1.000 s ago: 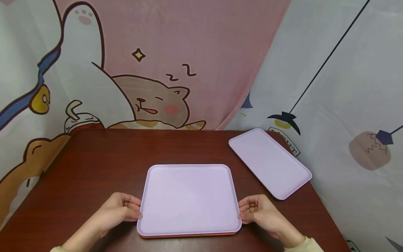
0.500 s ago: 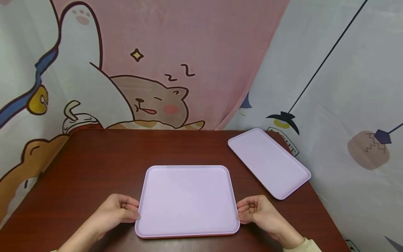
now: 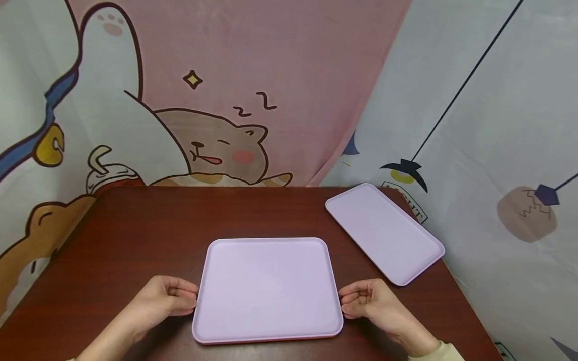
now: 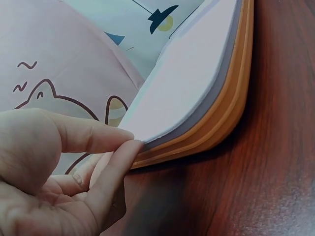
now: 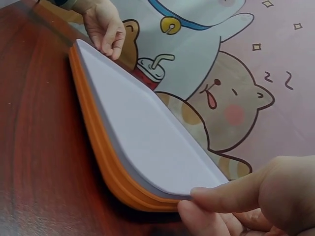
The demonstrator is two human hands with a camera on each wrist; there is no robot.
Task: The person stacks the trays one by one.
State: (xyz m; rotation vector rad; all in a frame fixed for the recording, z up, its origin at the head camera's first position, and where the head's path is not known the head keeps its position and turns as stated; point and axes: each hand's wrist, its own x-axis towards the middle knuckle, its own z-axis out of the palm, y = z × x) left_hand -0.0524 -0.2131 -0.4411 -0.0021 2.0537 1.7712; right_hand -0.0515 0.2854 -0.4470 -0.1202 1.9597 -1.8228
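A pale lavender rectangular tray (image 3: 268,288) lies flat on the table. In the left wrist view, orange layers (image 4: 235,105) show beneath its rim, stacked like further trays. My left hand (image 3: 155,306) is at the tray's left edge, its thumb and finger tips close together beside the rim. At the right edge is my right hand (image 3: 377,308), with loosely bent fingers. The right wrist view shows that hand's fingertips (image 5: 199,192) at the tray's near corner. Both hands are at the rim without plainly gripping it; whether they still touch it is hard to tell.
A second, narrower lavender tray (image 3: 386,233) lies slanted at the table's back right, close to the edge. The dark red-brown wooden table (image 3: 135,225) stands against a cloth (image 3: 289,75) printed with cartoon animals.
The orange strip visible under the tray's front edge has narrowed. My fingertips, which overlapped the rim on both sides, are now just outside it. The view has shifted slightly.
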